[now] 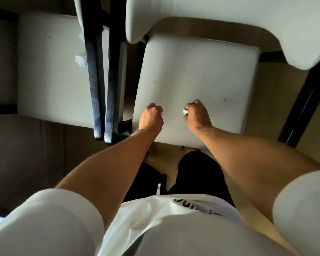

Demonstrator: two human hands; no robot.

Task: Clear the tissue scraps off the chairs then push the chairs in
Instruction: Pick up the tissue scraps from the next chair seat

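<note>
I look straight down on a cream padded chair (198,71) whose seat fills the middle of the view. Both my fists hover over its near edge. My right hand (199,115) is shut on a crumpled white tissue scrap (185,111) that pokes out by the thumb. My left hand (151,118) is curled tight, and a sliver of white tissue shows at its fingers (162,114). A second cream chair (50,71) stands to the left, with a tissue scrap (80,60) lying on its seat beside the black legs.
Black chair legs (102,85) run between the two seats. A curved cream backrest (229,17) crosses the top, and another black leg (303,106) slants at the right. Tan floor shows around the chairs; my black shorts and white shirt fill the bottom.
</note>
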